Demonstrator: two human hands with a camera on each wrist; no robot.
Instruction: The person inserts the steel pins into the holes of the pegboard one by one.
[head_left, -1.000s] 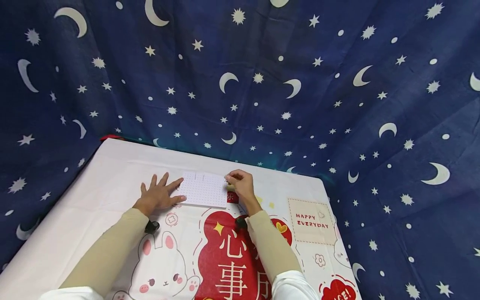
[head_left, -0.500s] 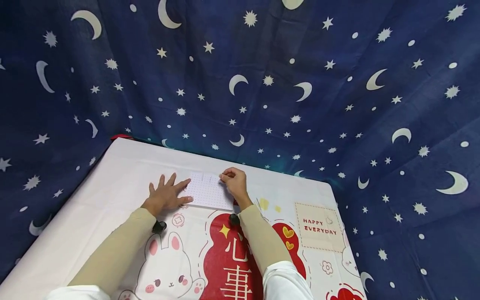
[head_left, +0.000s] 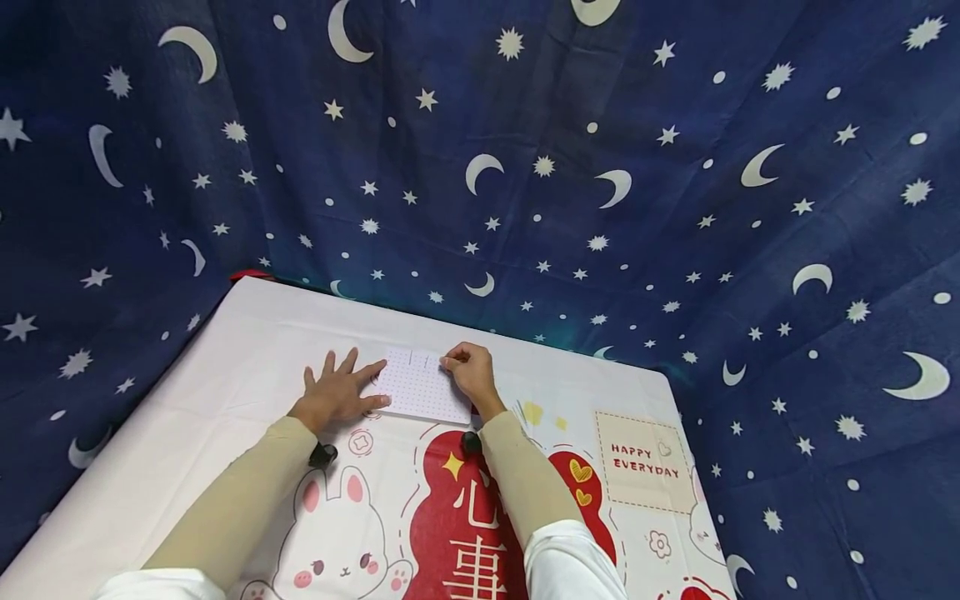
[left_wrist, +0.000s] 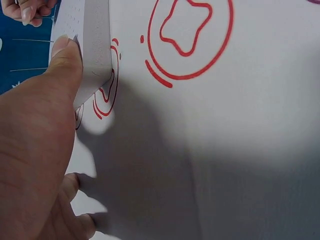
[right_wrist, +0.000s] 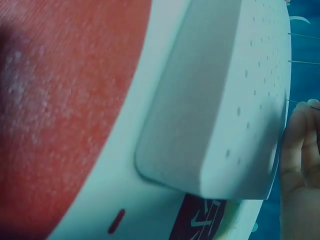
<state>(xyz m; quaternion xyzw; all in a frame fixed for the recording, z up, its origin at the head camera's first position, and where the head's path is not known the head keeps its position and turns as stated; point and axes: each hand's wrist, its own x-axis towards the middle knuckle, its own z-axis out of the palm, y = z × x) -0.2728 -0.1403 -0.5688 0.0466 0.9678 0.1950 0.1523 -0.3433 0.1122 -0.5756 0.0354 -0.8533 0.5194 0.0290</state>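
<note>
Star-and-moon navy drapes (head_left: pixel 540 108) rise beyond a printed white tablecloth (head_left: pixel 285 342). White perforated block (head_left: pixel 420 393) lies between the hands: right hand (head_left: pixel 472 372) pinches a thin pin (right_wrist: pixel 293 101) at its surface, other pins (right_wrist: pixel 304 62) standing to that hand's left; left hand (head_left: pixel 333 398), fingers spread, rests its thumb on the block's edge.

Navy moon-and-star curtain (head_left: pixel 517 200) behind white, rabbit-printed tablecloth (head_left: pixel 247 358).

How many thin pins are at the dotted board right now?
3. The left pin and middle pin stand near the far edge of the white board; the right hand pinches the right pin. Others may be hidden behind the hands.
</note>
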